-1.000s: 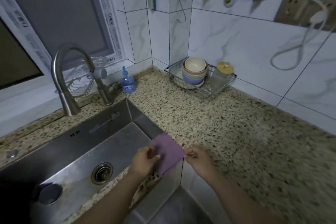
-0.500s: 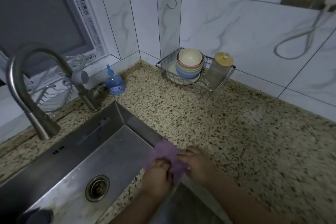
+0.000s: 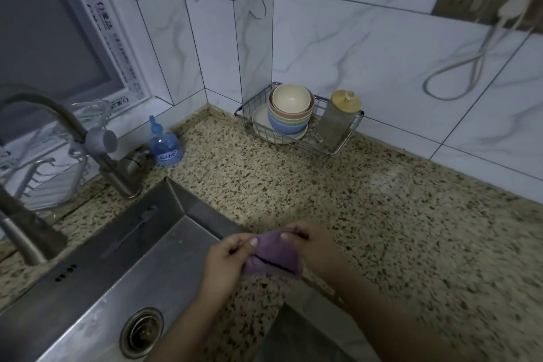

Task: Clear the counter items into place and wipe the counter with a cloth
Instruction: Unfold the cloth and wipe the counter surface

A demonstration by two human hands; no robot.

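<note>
Cloth: the purple cloth is folded and bunched between my two hands, just above the corner where the sink meets the counter's front edge.
My left hand: my left hand is closed on the cloth's left end, thumb on top, the fabric pinched against my fingers.
My right hand: my right hand pinches the cloth's upper right edge between thumb and fingertips; the cloth hangs slightly below it.
Counter: the speckled counter lies under and beyond my right hand; I cannot tell whether the cloth touches it.
Sink: the steel sink is to my left, its drain near the front; the basin looks bare.
Wire basket: the wire basket stands in the far corner against the tiled wall, well apart from my hands.
In the basket: a stack of bowls on a plate on the left, a bottle with a yellow lid upright on the right.
Blue bottle: a small blue bottle stands on the counter just beside the faucet.
Wire rack: a wire rack sits behind the faucet by the window; its contents are too blurred to tell.
</note>
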